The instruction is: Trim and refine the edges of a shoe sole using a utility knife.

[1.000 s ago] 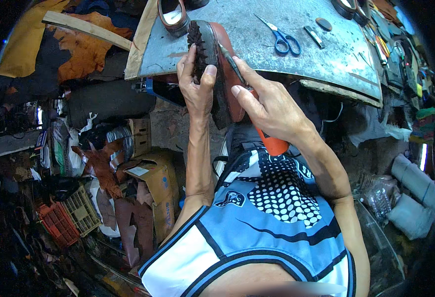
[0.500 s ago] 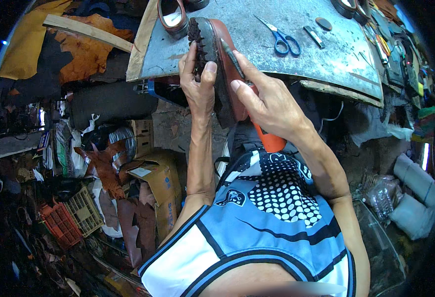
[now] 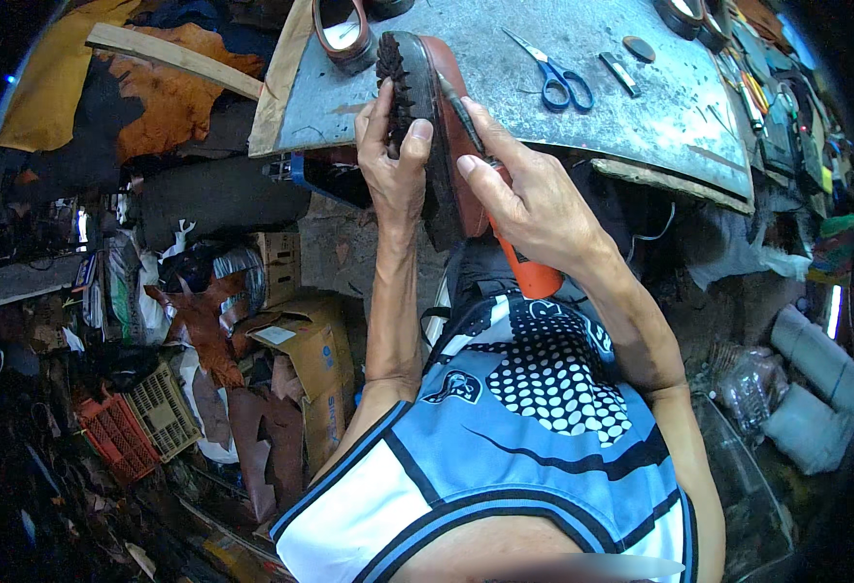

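A brown leather shoe (image 3: 455,126) with a thick black treaded sole (image 3: 398,76) stands on its side at the table's front edge, its sole turned left. My left hand (image 3: 394,160) grips it at the sole, thumb and fingers pressed against the tread. From the shoe's near end sticks out an orange piece (image 3: 536,276), which looks like a shoe last. A slim pen-like tool (image 3: 462,117) with a pointed tip is pinched in my right hand (image 3: 534,189). Its tip rests at or very close to the leather beside the sole; contact cannot be made out for certain.
On the grey-topped table (image 3: 650,126) lie blue-handled scissors (image 3: 565,87), a small dark-and-silver bar (image 3: 619,75) and a dark oval piece (image 3: 639,49). Brown shoes (image 3: 342,37) stand at the back. Leather hides (image 3: 170,92), a wooden plank (image 3: 170,58) and a cardboard box (image 3: 315,369) are at the left.
The view has shifted slightly. My left hand and the shoe sit a little further right, and the tool's tip has moved slightly along with them. Both grips are unchanged.
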The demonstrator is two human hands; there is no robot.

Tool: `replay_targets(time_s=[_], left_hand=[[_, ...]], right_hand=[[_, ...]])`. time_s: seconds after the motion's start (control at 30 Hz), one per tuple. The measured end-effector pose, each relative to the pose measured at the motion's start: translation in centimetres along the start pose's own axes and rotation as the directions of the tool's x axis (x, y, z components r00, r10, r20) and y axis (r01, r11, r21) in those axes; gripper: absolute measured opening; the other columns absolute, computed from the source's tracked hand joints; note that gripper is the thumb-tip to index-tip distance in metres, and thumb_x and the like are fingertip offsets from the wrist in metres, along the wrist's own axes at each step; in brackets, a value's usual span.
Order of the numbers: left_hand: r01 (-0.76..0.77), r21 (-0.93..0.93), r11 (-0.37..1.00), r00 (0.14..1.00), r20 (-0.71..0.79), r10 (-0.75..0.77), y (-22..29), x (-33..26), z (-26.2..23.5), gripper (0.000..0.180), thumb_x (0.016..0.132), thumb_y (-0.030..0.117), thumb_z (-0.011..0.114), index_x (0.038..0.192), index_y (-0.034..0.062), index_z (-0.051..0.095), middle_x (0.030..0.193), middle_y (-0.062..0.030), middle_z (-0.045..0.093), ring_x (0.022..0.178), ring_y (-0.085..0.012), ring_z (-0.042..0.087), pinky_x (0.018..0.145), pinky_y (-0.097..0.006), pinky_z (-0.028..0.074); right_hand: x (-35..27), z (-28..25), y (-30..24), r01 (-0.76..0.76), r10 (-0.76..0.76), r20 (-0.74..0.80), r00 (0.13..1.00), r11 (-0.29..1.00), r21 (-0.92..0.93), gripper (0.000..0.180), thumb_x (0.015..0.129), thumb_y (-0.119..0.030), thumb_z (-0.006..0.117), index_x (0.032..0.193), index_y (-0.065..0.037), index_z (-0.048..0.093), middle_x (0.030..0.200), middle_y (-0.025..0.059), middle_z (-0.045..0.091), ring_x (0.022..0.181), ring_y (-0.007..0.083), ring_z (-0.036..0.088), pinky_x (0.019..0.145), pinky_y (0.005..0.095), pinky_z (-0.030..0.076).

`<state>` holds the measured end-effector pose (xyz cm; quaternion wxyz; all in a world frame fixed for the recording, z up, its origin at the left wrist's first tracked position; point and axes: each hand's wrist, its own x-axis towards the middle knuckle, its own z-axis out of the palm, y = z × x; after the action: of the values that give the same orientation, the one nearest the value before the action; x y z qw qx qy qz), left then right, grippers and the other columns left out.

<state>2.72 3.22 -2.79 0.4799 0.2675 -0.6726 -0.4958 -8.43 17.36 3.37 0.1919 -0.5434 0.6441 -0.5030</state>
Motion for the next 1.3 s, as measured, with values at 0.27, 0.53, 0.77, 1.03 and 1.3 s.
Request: replay_targets(time_s=[0.27,0.53,0.77,1.03,1.3], left_hand=[[-0.019,0.054,0.998,1.000,0.026,0.017,-0.3,0.3,0.3,0.072,0.083,0.035,0.069,0.140,-0.0048,0.053,0.120,-0.0130,0.051,0.105,-0.0199,0.056,0.088,-0.034,0.049],[0.141,-0.253,0.957,0.990,0.009,-0.143,0.4,2.5,2.3,0.078,0.096,0.047,0.059,0.145,-0.0110,0.041,0.131,-0.0193,0.053,0.118,-0.0232,0.053,0.099,-0.036,0.044],[0.256,-0.041,0.966,0.958,0.143,-0.247,-3.3,7.2,4.3,0.078,0.099,0.059,0.049,0.131,-0.0119,0.052,0.112,-0.0230,0.063,0.109,-0.0295,0.059,0.098,-0.037,0.045],[0.256,0.188,0.948,0.964,0.023,-0.265,-3.9,6.6,3.9,0.063,0.107,0.051,0.038,0.118,-0.0055,0.064,0.103,-0.0186,0.069,0.098,-0.0262,0.064,0.088,-0.038,0.050],[0.115,-0.080,0.990,0.989,0.104,-0.107,5.3,1.7,2.6,0.038,0.105,0.028,0.056,0.113,-0.0052,0.071,0.096,-0.0093,0.072,0.088,-0.0126,0.064,0.083,-0.028,0.050]], right_hand=[[0.7,-0.5,-0.6,-0.101,0.099,0.055,0.994,0.994,0.041,0.062,0.099,-0.026,0.052,0.147,0.011,0.036,0.108,0.0375,0.065,0.090,0.0399,0.073,0.082,0.0430,0.056],[-1.0,-2.3,1.7,-0.239,0.248,-0.037,0.968,0.956,0.169,0.061,0.104,-0.027,0.051,0.156,-0.003,0.031,0.103,0.0114,0.064,0.082,0.0135,0.063,0.075,0.0285,0.056],[-2.4,-2.7,1.5,-0.359,0.370,0.032,0.929,0.874,0.329,0.063,0.102,-0.025,0.051,0.159,-0.011,0.028,0.085,0.0037,0.058,0.066,0.0078,0.057,0.057,0.0259,0.053],[-1.9,-2.5,2.4,-0.364,0.363,0.060,0.930,0.885,0.290,0.062,0.102,-0.021,0.052,0.158,-0.008,0.029,0.085,0.0050,0.059,0.067,0.0089,0.058,0.059,0.0264,0.053],[-0.5,-2.2,0.5,-0.303,0.267,0.153,0.951,0.900,0.314,0.062,0.098,-0.014,0.056,0.153,0.003,0.033,0.122,0.0205,0.062,0.095,0.0174,0.064,0.086,0.0316,0.052]])
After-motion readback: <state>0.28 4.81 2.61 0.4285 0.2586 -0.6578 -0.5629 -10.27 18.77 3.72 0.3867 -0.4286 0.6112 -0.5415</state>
